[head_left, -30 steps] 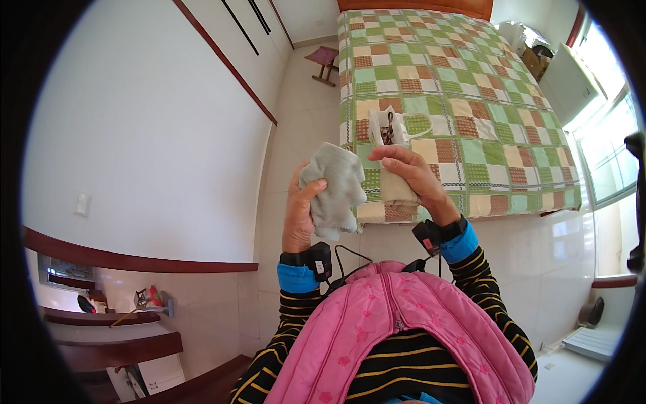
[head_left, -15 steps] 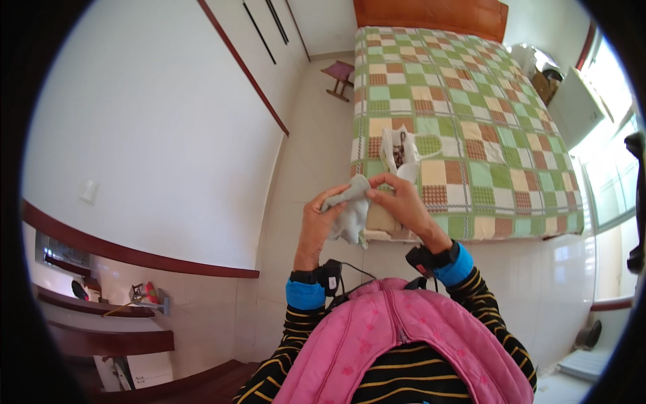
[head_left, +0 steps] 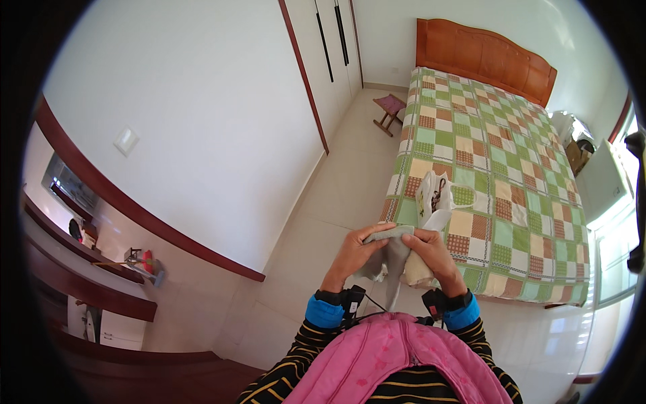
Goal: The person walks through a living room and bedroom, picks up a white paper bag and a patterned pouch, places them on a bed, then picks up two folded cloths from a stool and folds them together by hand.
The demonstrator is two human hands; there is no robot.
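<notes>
A light grey piece of thin cloth (head_left: 397, 254) hangs between my two hands, its upper edge stretched in a band and its lower part falling in folds. My left hand (head_left: 351, 254) pinches that edge on the left. At the other end my right hand (head_left: 435, 253) grips it, thumb and fingers closed together. Which garment the cloth is, I cannot tell. Just beyond my right hand a white bag (head_left: 426, 202) with a handle loop stands on the bed, something dark brown inside its mouth. A beige item (head_left: 418, 272) shows below the right hand, partly hidden.
The bed (head_left: 501, 222) with a green, brown and white checked cover fills the right side, its wooden headboard (head_left: 484, 57) at the far end. A small folding stool (head_left: 389, 111) stands left of it. A white wall (head_left: 202, 135) with dark red trim borders the left.
The cloth's upper edge is now held in both hands and spread level, where before it was bunched at the left hand. The view has shifted, so bed and bag appear lower and further right.
</notes>
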